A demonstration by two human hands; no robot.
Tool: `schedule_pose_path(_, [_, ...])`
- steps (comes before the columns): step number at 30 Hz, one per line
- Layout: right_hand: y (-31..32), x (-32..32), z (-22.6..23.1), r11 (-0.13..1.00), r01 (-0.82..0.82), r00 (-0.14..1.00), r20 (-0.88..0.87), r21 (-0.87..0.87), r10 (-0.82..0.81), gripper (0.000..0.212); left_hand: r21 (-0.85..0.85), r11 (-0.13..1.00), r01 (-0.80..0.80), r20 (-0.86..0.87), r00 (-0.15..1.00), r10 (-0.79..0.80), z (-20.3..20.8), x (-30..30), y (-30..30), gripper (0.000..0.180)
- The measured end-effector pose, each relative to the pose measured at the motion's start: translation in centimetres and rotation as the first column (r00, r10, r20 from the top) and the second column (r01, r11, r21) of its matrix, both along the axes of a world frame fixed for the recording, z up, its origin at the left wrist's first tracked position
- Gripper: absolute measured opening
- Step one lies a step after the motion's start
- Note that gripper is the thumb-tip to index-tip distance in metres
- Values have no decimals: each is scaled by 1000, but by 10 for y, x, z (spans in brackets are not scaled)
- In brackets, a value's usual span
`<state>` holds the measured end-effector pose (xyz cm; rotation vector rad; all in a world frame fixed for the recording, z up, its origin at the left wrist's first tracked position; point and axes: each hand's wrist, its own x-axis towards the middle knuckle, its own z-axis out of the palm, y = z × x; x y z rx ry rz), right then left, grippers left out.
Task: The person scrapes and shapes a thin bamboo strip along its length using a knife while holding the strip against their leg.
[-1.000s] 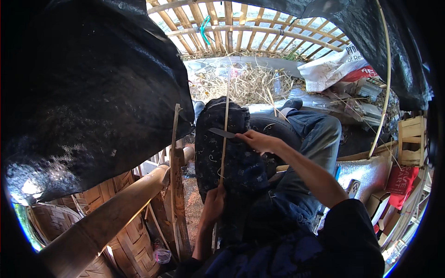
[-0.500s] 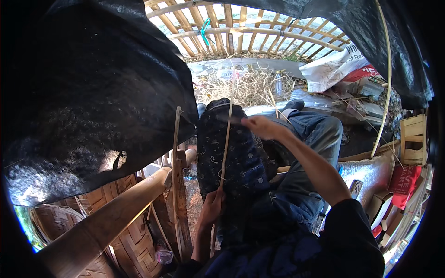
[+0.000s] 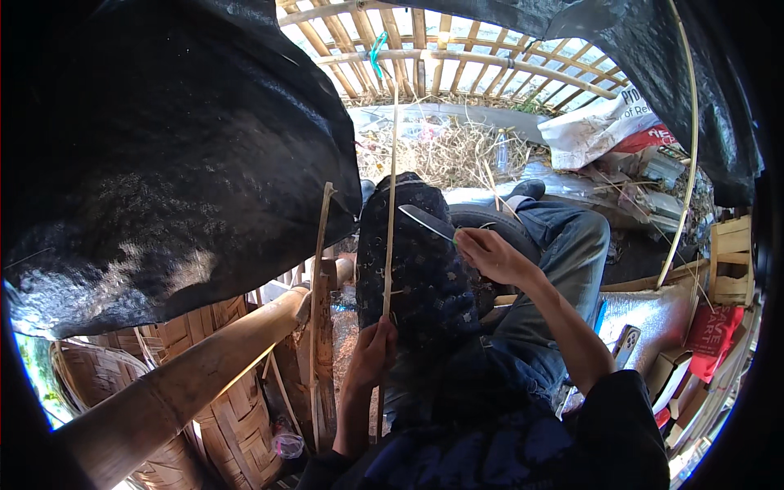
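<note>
"Where did the pale strip (image 3: 390, 245) lie from the fingers?"

"Its near part was in the left hand (image 3: 373, 351), with the fingers closed round it. From the right hand (image 3: 490, 253) it lay off to the left, and a knife (image 3: 429, 223) reached into the space between."

"So which hand was nearer to it?"

"The left, since it touched the strip. The right was apart from it, its fingers wrapped round the knife's handle."

"Did the blade touch the strip?"

"It seemed not. The tip was just beside the strip's right edge, with a little of the dark patterned cloth (image 3: 433, 269) showing between them, though depth was hard to judge."

"And which way did the strip point?"

"Lengthwise away from the body, nearly straight, passing over the cloth; whether it rested on it, I couldn't tell. Its far end showed up against the slatted fence (image 3: 457, 55), leaning very slightly right."

"The knife's own line?"

"Slantwise to the strip: tip to the left and away, handle to the right and closer to the person."
</note>
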<state>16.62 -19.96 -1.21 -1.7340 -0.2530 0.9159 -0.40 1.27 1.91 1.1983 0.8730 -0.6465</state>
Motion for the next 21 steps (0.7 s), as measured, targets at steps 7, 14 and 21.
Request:
schedule_pose_path(7, [4,-53,13,965,-240,843,470,-111,263,26,115,964,-242,98,968,231,20,-13,42,37])
schedule_pose_path(14, [15,20,-41,895,-145,794,490,-422,360,23,49,971,-235,81,970,231,18,-18,49,34])
schedule_pose_path(21, [37,35,0,838,-439,718,433,-324,544,24,-19,948,-319,86,944,319,29,-34,50,35])
